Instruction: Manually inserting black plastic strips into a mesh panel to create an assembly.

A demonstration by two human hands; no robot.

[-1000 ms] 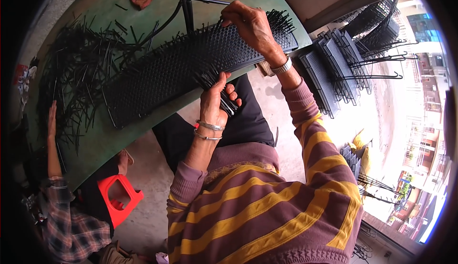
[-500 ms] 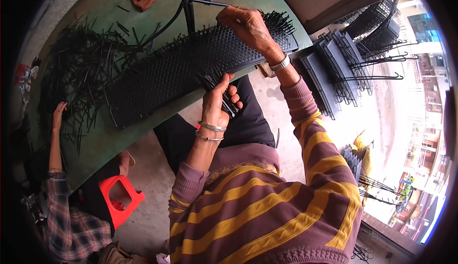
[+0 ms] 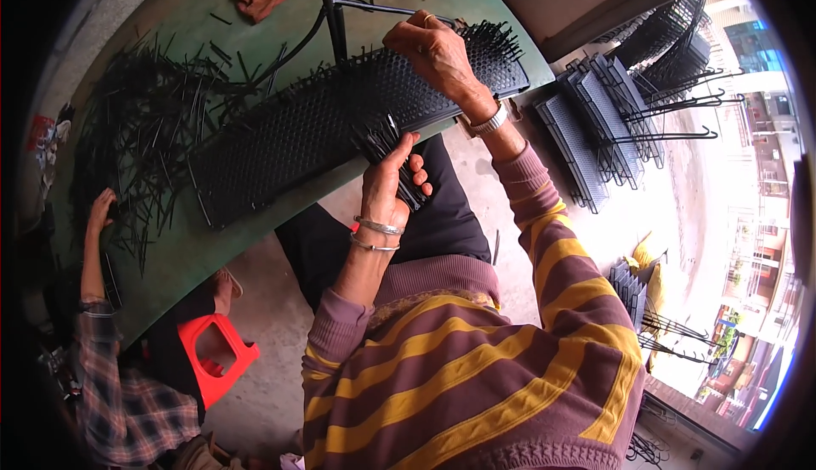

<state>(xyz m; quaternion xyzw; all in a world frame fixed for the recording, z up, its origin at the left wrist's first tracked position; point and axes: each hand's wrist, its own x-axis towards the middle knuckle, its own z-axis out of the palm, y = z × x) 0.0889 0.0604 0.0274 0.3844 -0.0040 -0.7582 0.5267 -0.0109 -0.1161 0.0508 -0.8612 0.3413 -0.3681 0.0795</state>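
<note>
A long black perforated metal panel (image 3: pixel 280 151) lies slantwise on the green table. Short black strips (image 3: pixel 497 45) stick up along its far edge, thickest at the right end. My left hand (image 3: pixel 393 177) is closed round a bundle of thin black strips (image 3: pixel 412 191) at the panel's near edge. Over the panel's far edge my right hand (image 3: pixel 435 55) is pinched, fingertips together; whatever they hold is hidden. A ring is on that hand and a watch on its wrist.
A tangled heap of black strips (image 3: pixel 149 121) covers the left of the green table (image 3: pixel 212 245). A black metal stand (image 3: pixel 336 32) rises behind the panel. A co-worker's hand (image 3: pixel 100 211) rests by the heap. Finished-looking black racks (image 3: pixel 586 121) stand at right; a red stool (image 3: pixel 212 359) is lower left.
My right hand has shifted slightly left, its wrist lower and further left. The left hand stays in place round the strips. The co-worker's hand has moved slightly.
</note>
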